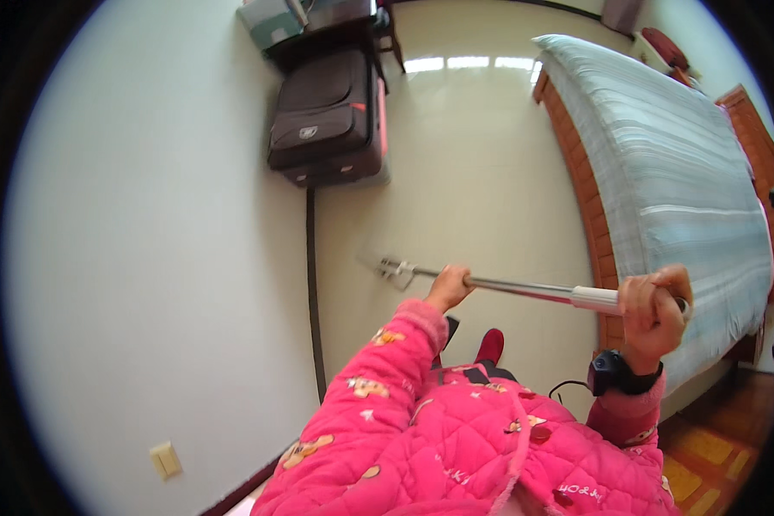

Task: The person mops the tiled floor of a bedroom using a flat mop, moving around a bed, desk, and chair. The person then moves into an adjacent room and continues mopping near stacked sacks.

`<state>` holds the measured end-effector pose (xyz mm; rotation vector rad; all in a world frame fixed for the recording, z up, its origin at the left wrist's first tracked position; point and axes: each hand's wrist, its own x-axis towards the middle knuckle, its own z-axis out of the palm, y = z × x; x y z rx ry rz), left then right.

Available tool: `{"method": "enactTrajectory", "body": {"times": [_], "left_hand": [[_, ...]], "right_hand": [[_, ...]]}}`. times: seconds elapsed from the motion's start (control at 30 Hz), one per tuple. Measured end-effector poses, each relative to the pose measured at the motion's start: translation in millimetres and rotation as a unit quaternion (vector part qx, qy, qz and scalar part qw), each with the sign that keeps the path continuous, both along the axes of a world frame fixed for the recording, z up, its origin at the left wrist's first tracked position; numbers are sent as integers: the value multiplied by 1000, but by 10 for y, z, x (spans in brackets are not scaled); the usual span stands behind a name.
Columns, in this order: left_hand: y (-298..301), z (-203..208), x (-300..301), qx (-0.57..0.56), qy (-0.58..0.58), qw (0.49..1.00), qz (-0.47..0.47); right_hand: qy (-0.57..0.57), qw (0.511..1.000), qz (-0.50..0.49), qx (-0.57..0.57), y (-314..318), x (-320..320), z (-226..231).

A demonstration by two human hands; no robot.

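Observation:
Both my hands are closed around what looks like a mop, with a shiny metal pole (525,288) and a white grip. My left hand (450,287) wraps the pole lower down, near the white-and-grey bracket (396,271) at its far end. Beyond that bracket the head is blurred, so its shape and whether it touches the floor cannot be made out. My right hand (654,311) is wrapped round the upper end of the white grip (595,298), beside the bed. A black device (609,372) is strapped to my right wrist.
A dark suitcase (322,112) stands against the left wall, in front of a dark table (335,34) with boxes on it. On the right is a wooden bed (576,172) with a striped grey-blue cover (688,181). Pale glossy floor (473,155) lies between them.

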<state>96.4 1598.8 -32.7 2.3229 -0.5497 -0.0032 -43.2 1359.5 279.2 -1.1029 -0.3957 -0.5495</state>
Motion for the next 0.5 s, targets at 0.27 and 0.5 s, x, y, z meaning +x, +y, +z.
{"method": "enactTrajectory", "body": {"times": [0.27,0.5], "left_hand": [[282,236,-25,113,118,982,-94],[-129,708,347,113,98,967,-205]], "right_hand": [[6,995,-49,83,10,148,24],[-47,991,-121,38,-109,-20,335]]}}
